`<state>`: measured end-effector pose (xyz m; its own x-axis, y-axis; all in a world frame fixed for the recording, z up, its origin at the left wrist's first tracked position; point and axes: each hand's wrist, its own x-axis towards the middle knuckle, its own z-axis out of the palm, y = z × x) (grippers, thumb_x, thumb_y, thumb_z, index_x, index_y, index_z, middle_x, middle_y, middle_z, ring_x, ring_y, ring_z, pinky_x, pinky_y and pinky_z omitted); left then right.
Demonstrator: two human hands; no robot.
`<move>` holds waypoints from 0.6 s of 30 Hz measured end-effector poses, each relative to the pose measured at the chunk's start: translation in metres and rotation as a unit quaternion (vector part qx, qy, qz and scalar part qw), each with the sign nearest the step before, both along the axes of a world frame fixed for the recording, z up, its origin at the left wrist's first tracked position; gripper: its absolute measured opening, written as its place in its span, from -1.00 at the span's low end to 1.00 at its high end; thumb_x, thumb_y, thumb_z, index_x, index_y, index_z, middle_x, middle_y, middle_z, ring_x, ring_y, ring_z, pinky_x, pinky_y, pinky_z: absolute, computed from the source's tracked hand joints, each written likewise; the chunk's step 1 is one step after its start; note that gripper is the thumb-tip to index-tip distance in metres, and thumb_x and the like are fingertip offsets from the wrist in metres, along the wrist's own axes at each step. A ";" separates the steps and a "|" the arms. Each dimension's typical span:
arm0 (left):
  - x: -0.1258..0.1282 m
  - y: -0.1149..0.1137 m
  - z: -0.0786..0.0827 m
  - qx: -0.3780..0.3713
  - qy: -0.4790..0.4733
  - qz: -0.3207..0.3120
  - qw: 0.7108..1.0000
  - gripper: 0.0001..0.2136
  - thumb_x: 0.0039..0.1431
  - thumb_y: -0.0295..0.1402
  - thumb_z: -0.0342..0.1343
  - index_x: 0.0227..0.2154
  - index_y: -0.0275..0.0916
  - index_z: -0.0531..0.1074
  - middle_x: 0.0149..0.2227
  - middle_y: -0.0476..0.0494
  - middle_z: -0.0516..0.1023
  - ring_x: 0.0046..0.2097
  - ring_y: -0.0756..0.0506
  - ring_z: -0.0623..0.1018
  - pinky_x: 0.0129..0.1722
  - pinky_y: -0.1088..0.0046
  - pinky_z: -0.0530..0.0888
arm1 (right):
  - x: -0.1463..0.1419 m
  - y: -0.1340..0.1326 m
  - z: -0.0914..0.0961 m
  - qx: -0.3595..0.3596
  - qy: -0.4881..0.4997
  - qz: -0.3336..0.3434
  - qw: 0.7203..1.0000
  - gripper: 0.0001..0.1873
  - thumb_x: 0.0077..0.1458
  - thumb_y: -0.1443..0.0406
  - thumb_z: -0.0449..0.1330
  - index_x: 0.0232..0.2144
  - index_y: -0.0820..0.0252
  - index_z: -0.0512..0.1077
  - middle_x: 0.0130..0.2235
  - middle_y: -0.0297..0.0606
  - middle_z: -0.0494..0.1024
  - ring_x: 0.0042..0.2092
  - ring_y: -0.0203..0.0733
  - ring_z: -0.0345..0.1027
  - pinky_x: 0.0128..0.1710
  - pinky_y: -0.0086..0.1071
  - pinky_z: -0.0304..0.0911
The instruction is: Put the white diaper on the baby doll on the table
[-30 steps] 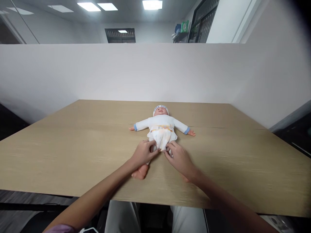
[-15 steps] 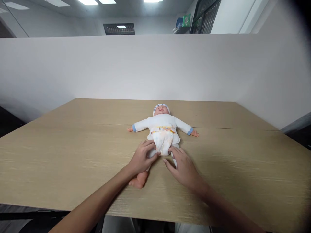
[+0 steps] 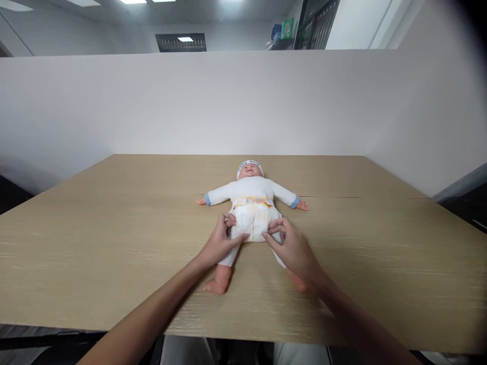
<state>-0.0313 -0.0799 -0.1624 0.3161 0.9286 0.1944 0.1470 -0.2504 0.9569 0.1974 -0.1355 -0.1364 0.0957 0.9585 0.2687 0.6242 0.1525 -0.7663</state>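
A doll [image 3: 251,188] in a white long-sleeved top lay on its back at the centre of the frame on a wooden table [image 3: 114,243], head toward the far edge, 2 arms spread wide and 2 legs apart toward the bottom. A white diaper [image 3: 253,223] with a patterned waistband covered its hips, just below centre. Working the leg edges seemed to call for a light, even touch: both sides eased outward by matching amounts, the front panel kept flat and centred, and no tug strong enough to strain the waistband. The left hand [image 3: 224,241], left of the diaper, was part open, thumb reaching to the lower front edge and fingers curled by the side, with a wide gap between. The right hand [image 3: 291,246], opposite, had its thumb and bent fingers close together at the other leg edge; whether they pinched the material or merely touched it could not be told.
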 end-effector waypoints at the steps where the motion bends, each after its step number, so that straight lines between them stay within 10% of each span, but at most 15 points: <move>1: 0.000 0.000 -0.002 -0.012 -0.008 0.009 1.000 -0.53 0.11 -0.18 0.37 -0.12 -0.13 0.19 -0.20 0.00 0.41 -0.17 -0.07 0.44 -0.14 0.43 0.36 | 0.001 0.000 0.002 -0.002 -0.006 0.000 1.000 -0.79 0.17 0.12 0.28 -0.24 0.07 0.40 -0.22 -0.27 0.64 -0.32 -0.13 0.47 -0.32 -0.31 0.25; 10: -0.005 -0.005 0.022 -0.068 0.041 -0.055 0.995 -0.67 0.20 -0.07 0.30 -0.17 -0.24 0.56 -0.14 -0.17 0.62 -0.07 -0.21 0.54 -0.04 0.29 0.44 | -0.001 0.002 0.001 -0.008 -0.057 0.049 0.997 -0.74 0.29 0.10 0.17 -0.38 0.07 0.50 -0.25 -0.25 0.63 -0.17 -0.04 0.43 -0.12 -0.23 0.24; 18: -0.005 0.002 0.023 -0.232 -0.127 -0.084 0.961 -0.58 0.12 -0.06 0.37 -0.10 -0.26 0.58 -0.07 -0.27 0.66 -0.07 -0.23 0.61 -0.03 0.25 0.50 | 0.011 0.015 -0.005 -0.102 0.135 0.111 0.979 -0.60 0.22 -0.03 0.21 -0.46 0.11 0.35 -0.44 -0.40 0.39 -0.38 -0.23 0.24 -0.39 -0.40 0.13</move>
